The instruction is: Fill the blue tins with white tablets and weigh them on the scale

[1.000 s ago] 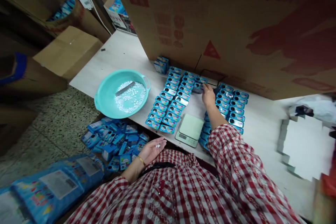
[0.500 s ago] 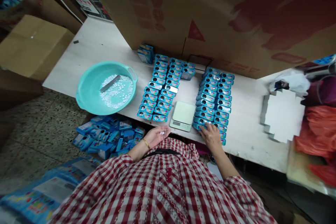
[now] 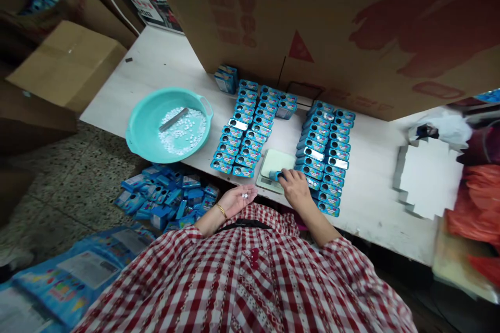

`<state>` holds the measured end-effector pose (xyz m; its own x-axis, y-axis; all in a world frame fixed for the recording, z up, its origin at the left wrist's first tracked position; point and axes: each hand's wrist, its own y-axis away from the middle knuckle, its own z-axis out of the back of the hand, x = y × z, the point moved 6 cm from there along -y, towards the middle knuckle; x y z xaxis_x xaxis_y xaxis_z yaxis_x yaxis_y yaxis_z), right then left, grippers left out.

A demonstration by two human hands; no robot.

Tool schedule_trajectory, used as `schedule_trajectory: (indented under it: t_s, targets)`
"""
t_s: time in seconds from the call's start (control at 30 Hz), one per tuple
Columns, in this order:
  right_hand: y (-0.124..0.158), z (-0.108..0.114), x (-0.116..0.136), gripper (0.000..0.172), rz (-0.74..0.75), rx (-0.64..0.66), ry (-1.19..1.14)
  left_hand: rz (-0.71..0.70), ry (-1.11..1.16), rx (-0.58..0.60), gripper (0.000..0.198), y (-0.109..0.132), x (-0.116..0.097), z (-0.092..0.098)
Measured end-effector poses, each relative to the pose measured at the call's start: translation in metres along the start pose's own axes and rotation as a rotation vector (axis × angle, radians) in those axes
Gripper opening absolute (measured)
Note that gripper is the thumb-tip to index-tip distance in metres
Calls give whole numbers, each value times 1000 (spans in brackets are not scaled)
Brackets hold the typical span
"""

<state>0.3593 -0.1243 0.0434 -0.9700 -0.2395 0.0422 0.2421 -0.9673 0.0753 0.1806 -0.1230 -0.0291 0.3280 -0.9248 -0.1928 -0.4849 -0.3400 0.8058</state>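
Observation:
My right hand (image 3: 296, 188) grips a small blue tin (image 3: 276, 175) and holds it over the near edge of the pale green scale (image 3: 275, 163). My left hand (image 3: 239, 200) rests palm up near my waist, fingers cupped around a few white tablets (image 3: 245, 195). Two blocks of blue tins lie in rows on the white table (image 3: 375, 187), one block (image 3: 247, 135) left of the scale and one (image 3: 325, 156) right of it. A teal basin (image 3: 167, 124) with white tablets and a grey scoop sits at the left.
A large cardboard box (image 3: 351, 26) stands along the table's far side. A white folded carton (image 3: 429, 179) and a white bag (image 3: 441, 127) lie at the right. Loose blue tins (image 3: 167, 200) fill a box on the floor, beside blue packs (image 3: 70, 276) and brown boxes (image 3: 66, 62).
My right hand left the far rows, came to the near end of the right block, picked up a tin and carried it left onto the scale. My left hand stayed put.

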Motion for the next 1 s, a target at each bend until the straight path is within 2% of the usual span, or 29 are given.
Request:
schedule_trajectory:
  t_s: [0.1,0.2,0.27,0.4,0.5,0.67,0.83,1.0]
  targets:
    - [-18,-10,4,23,35,7,-17,-10,21,13,21,2,0,3]
    - [-13,-7,16,27,31,-68,-86,2,48,22,20,4,1,6]
    - [-6,-4,36,28,56,-83,-180,32,62,47,23,4,4,5]
    - [-2,-10,94,29,236,21,-377,87,82,69,32,5,10,1]
    - [-8,-21,117,29,301,93,-458,103,83,54,38,6,13,2]
    - [-10,-30,123,22,358,116,-466,92,69,53,43,10,14,11]
    - [-7,-29,123,17,339,116,-458,75,54,83,42,11,14,15]
    - [10,-22,105,19,280,67,-583,94,17,120,40,11,16,13]
